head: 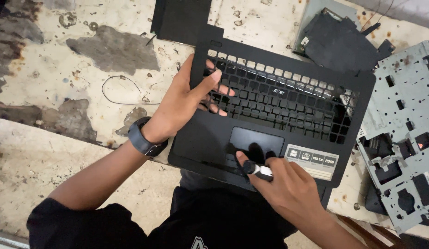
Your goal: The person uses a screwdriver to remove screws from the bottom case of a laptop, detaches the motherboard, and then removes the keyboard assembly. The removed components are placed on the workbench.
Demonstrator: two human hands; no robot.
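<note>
A black laptop top cover (200, 138) with an empty keyboard grid and a touchpad (251, 140) lies tilted across my lap and the floor edge. My left hand (184, 99) grips its left side, thumb on top and fingers hooked through the key openings. My right hand (288, 186) holds a small tool with a black and white handle (258, 169), its end resting at the cover's front edge just below the touchpad. A dark watch (143, 138) is on my left wrist.
A grey perforated metal frame (403, 133) lies at the right. Another black laptop part (339, 41) sits at the upper right, and a flat black panel (180, 18) at the top. A thin wire loop (122, 90) rests on the stained floor to the left.
</note>
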